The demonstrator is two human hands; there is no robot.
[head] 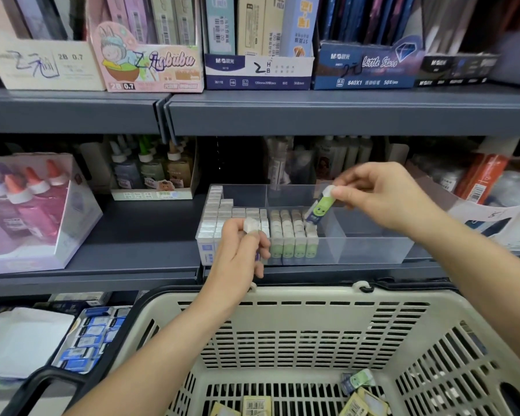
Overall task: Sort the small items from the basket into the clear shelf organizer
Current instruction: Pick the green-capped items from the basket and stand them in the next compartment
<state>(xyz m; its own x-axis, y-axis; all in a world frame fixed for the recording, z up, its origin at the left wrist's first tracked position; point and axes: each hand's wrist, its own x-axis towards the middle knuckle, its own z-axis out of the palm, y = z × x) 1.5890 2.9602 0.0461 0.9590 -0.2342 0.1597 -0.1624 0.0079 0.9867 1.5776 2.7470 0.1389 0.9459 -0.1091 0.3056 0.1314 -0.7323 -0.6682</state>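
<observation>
A beige slatted basket [312, 328] is seen nearest the camera, with a few small packaged erasers [359, 379] left on its floor at the near right. Beyond its far rim, a clear shelf organizer [370, 250] is set on a grey shelf [138, 259]; its left compartments are packed with upright erasers, its right compartment bare. A green-sleeved eraser [320, 207] is pinched at its top by the right hand [382, 196] and tilted above the green-labelled row [293, 235]. A white eraser [251, 226] is gripped in the left hand [237, 253] at the organizer's near-left corner.
</observation>
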